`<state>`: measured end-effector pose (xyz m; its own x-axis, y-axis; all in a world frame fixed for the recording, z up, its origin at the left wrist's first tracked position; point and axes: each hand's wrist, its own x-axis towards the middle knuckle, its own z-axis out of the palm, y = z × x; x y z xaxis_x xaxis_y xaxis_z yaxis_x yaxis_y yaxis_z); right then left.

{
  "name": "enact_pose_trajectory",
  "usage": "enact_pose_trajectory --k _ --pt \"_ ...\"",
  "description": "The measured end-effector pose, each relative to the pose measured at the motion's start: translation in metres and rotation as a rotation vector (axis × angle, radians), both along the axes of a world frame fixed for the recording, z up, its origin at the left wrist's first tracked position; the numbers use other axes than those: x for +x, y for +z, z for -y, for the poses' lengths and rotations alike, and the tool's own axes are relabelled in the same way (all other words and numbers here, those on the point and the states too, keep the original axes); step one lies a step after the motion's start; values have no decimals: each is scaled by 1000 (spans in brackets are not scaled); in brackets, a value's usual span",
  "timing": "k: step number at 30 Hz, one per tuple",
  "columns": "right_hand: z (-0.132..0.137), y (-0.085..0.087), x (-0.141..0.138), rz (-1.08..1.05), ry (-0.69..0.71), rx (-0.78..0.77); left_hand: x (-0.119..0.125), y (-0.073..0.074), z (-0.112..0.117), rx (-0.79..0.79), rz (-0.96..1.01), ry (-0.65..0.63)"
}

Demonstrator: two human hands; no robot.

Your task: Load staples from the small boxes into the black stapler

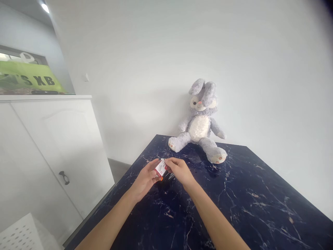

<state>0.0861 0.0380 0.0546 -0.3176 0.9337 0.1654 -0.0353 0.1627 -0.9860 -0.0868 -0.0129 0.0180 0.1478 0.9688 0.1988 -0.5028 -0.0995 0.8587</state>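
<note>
Over the dark blue marble table [247,208], both my hands meet on a small red and white packet [160,167]. My left hand [145,181] grips the packet from below and from the left. My right hand [179,171] pinches its upper right edge with closed fingers. A thin metallic item shows just under my right hand, too small to name. A grey and white plush rabbit [201,123] sits at the table's far edge against the wall, beyond my hands.
A white cabinet [52,149] with a dark handle [64,177] stands to the left, a green bag [28,80] on top of it. A white perforated box [20,234] sits at the lower left. The white wall [182,45] runs behind the table.
</note>
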Motion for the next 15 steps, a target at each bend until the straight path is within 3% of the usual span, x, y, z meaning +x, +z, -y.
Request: enact_pose_trajectory --k 6,12,15 --pt "5 7 2 -18 84 -38 1 -1 -1 14 -94 94" --pt "4 4 -1 12 3 43 3 1 0 49 -239 178" --pt "6 3 -2 99 -24 132 3 -2 -3 86 -386 357"
